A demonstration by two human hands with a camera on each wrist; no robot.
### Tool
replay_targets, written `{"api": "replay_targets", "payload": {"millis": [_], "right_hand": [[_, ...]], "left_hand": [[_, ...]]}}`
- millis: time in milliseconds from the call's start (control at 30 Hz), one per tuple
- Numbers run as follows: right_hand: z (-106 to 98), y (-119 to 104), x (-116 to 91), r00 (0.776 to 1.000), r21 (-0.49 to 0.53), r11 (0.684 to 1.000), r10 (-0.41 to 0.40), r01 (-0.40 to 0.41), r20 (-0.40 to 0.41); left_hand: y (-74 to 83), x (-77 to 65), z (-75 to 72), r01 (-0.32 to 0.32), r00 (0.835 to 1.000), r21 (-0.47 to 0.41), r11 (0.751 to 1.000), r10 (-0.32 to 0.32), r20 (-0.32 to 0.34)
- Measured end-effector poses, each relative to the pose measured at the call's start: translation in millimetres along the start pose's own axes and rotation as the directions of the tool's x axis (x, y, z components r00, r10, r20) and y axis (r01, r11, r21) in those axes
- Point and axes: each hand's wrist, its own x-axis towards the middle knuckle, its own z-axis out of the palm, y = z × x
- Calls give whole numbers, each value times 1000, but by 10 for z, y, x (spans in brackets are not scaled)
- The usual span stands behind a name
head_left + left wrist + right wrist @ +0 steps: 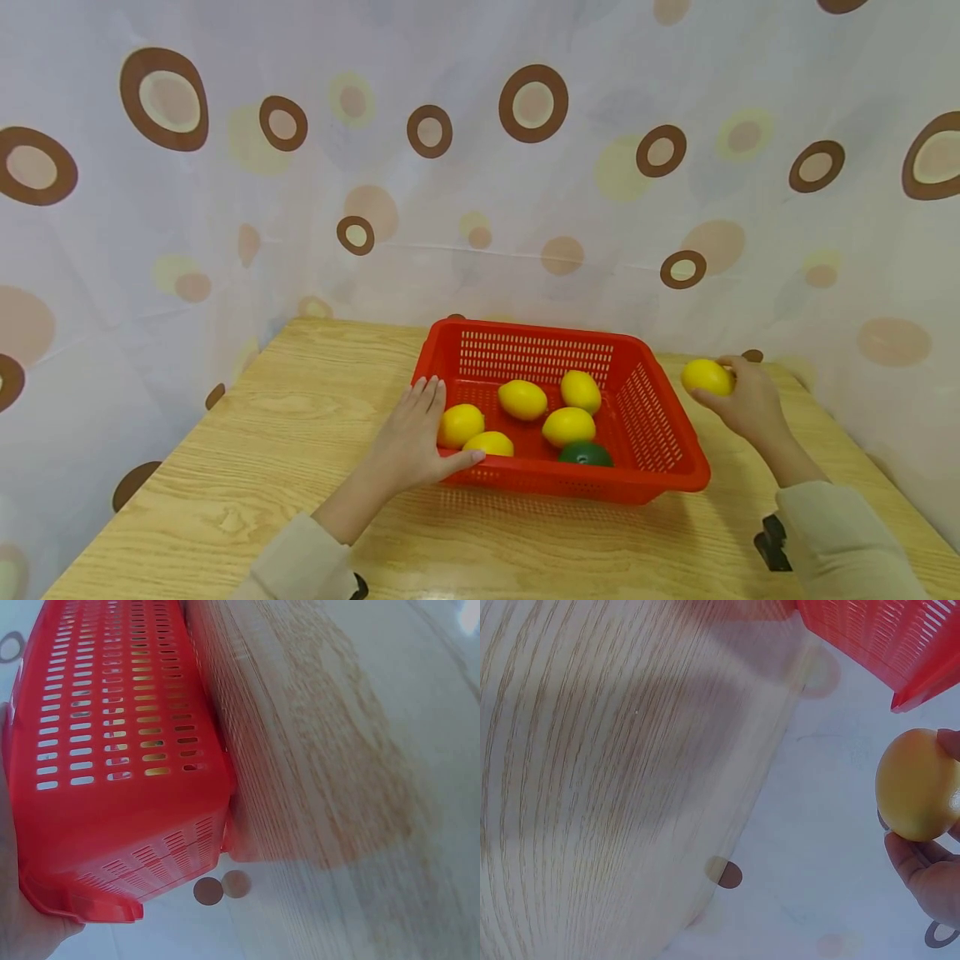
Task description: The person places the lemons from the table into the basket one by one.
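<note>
My right hand [750, 404] holds a yellow lemon [707, 377] between thumb and fingers, in the air to the right of the red plastic basket [555, 475]. The same lemon [915, 786] shows in the right wrist view. My left hand [412, 437] rests on the basket's front left corner, fingers straight over the left rim and thumb along the front rim. Inside the basket lie several lemons [522, 400] and a dark green rounded thing [586, 453], partly hidden by the front wall. In the left wrist view the basket's slotted wall [120, 802] fills the left side.
The basket stands on a light wooden table [330, 400]. Behind the table hangs a pale cloth [465, 167] with brown rings and coloured dots. A black strap piece [772, 543] shows by the right sleeve.
</note>
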Motion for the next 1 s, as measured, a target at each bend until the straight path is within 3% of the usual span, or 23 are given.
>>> {"api": "replay_targets", "payload": {"millis": [1000], "right_hand": [[-10, -278, 13, 997, 1, 998, -71, 71, 13]], "left_hand": [[-5, 3, 12, 1, 1000, -7, 1000, -1, -6]]}}
